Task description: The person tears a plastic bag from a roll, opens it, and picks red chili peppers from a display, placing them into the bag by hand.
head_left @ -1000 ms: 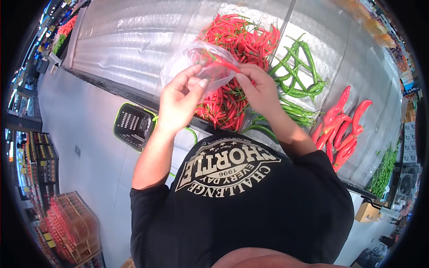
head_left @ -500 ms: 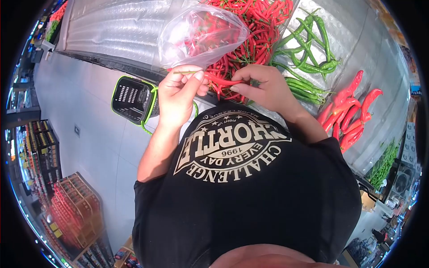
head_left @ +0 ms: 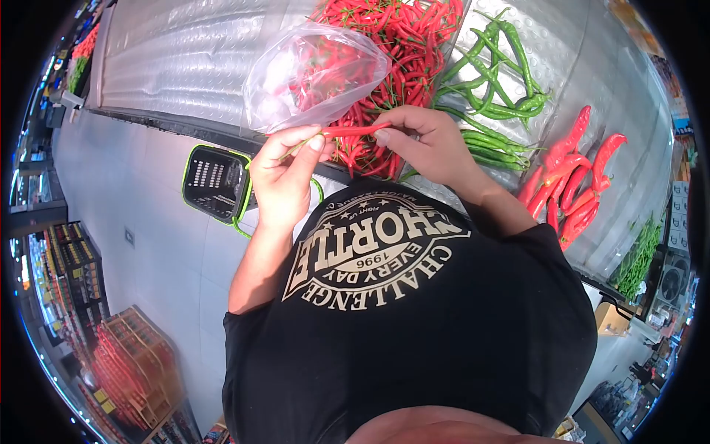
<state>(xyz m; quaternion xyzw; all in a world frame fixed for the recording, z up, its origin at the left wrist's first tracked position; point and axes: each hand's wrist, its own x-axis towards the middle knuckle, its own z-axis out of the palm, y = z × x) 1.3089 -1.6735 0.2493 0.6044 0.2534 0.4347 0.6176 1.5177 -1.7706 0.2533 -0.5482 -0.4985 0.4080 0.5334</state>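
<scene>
Near the stand's [head_left: 177, 74] front edge, left hand [head_left: 285, 174] and right hand [head_left: 427, 146] pinched one red chili [head_left: 351, 131]. Hard pulling risked snapping it.

Bag [head_left: 285, 78] blocking red chilies [head_left: 414, 66] from left, passage between green chilies [head_left: 510, 112] and large peppers [head_left: 566, 164]

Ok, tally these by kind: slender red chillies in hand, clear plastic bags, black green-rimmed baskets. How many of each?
Slender red chilli in hand: 1
Clear plastic bag: 1
Black green-rimmed basket: 1
Total: 3
</scene>
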